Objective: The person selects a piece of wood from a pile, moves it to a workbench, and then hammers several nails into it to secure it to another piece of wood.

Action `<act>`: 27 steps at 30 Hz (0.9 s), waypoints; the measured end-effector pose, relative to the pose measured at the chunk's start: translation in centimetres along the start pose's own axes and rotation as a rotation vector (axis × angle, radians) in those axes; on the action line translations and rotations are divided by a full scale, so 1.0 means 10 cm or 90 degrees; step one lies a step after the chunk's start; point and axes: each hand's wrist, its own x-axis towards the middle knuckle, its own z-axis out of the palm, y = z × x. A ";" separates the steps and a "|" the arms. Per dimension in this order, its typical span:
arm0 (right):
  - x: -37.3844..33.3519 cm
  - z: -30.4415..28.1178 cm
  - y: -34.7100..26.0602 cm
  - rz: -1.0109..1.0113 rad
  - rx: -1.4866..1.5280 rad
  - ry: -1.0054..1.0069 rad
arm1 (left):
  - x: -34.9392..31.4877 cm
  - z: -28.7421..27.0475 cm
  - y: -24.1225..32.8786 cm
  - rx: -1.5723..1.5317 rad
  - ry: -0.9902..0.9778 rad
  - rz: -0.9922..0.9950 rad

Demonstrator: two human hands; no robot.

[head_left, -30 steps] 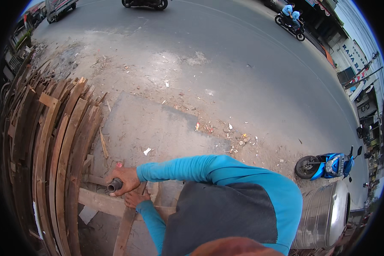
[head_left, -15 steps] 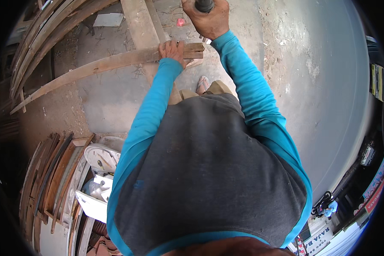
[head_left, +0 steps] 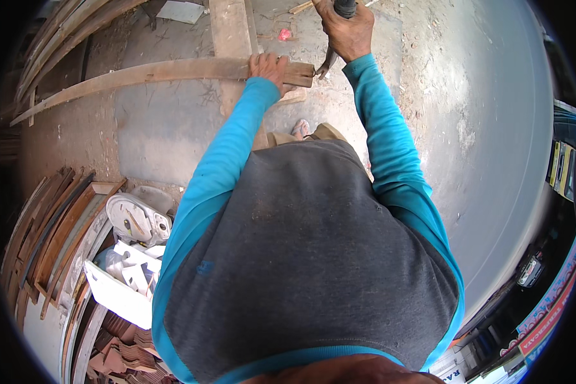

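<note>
A long, weathered wooden plank [head_left: 173,70] lies crosswise in front of me, its right end split. My left hand [head_left: 269,69] grips it near that end, fingers curled over the far edge. In my right hand [head_left: 348,35] is a claw hammer with a dark grip [head_left: 345,8], the fist closed round it. Below the fist shows the curved metal claw [head_left: 327,64], close beside the split end; whether it touches the wood I cannot tell. Under the plank runs a wide board [head_left: 230,32], pointing away from me.
Curved-looking boards [head_left: 64,45] are stacked at the far left. More timber [head_left: 57,237] leans at the near left, beside a white box [head_left: 118,294] of scraps and some reddish tiles [head_left: 125,349]. A pink scrap [head_left: 284,34] lies on the concrete floor. A grey road [head_left: 493,160] runs along the right.
My right hand has moved right and slightly nearer, and the hammer's claw now shows by the plank's end. My left hand still holds the plank. The whole view has shifted a little.
</note>
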 end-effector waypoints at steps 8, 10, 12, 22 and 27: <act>-0.03 0.13 -0.03 0.014 -0.085 0.015 | -0.02 0.09 -0.05 -0.006 0.049 0.027; -0.05 0.16 -0.10 0.014 -0.104 0.029 | 0.00 0.06 -0.05 -0.005 0.030 0.027; -0.08 0.18 -0.12 0.026 -0.095 0.001 | 0.01 0.04 -0.04 -0.004 0.014 0.029; -0.20 0.49 -0.24 -0.089 -0.083 -0.076 | 0.03 0.11 -0.01 0.035 0.042 0.003; -0.27 -0.28 0.23 0.033 0.020 -0.038 | 0.01 0.08 -0.02 0.003 0.022 -0.007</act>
